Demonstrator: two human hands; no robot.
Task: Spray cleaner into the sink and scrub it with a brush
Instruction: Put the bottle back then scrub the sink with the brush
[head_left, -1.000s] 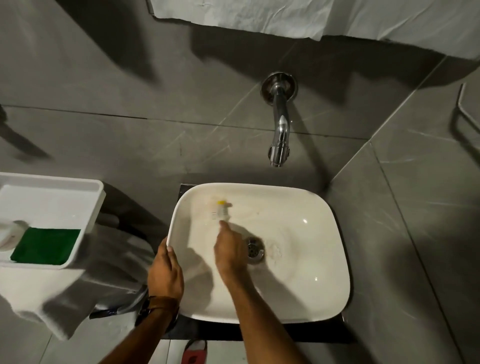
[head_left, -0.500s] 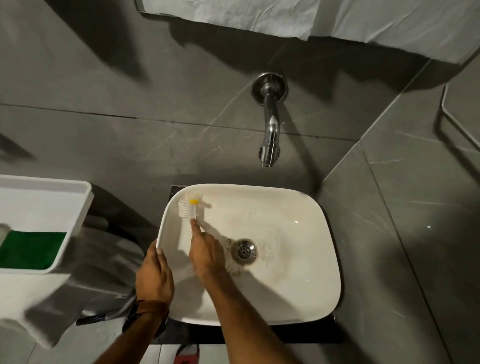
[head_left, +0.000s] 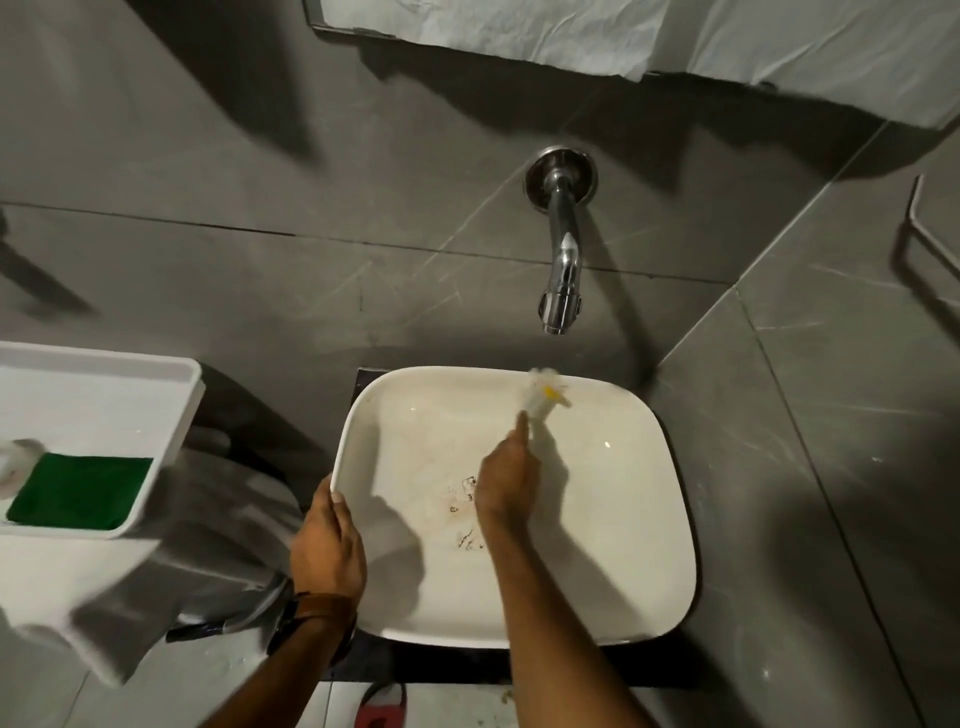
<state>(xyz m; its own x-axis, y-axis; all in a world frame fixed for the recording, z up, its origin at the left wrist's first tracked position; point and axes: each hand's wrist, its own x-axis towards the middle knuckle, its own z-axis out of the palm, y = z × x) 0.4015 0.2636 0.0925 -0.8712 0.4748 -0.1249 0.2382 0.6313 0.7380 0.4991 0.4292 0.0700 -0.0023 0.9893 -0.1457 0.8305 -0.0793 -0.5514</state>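
We lean over the white sink (head_left: 649, 545) with 2 bare hands at work, scrubbing its far wall under the chrome tap (head_left: 563, 260). Our right hand (head_left: 506, 480) reaches across the bowl, fingers wrapped tight around the handle of the brush (head_left: 543, 397), the index finger laid straight along the handle, seemingly to press the head down; the bristle end, blurred by motion and marked by a yellow spot, sits against the sink's back rim just below the spout. The hand covers the drain, where dark specks and a brownish smear show on the basin floor beside the wrist, so we judge that patch is not yet scrubbed clean. Our left hand (head_left: 327, 545) holds nothing loose: it curls over the sink's near-left rim, thumb on the inside edge and fingers outside, most likely to steady us, and perhaps the bowl, against the push of the brush. No spray bottle is in view, so we take the spraying as done and the scrubbing as the step in hand. To the left, well apart from the sink, a white tray (head_left: 171, 415) carries a green pad (head_left: 78, 491), and grey cloth (head_left: 218, 545) lies between tray and sink.
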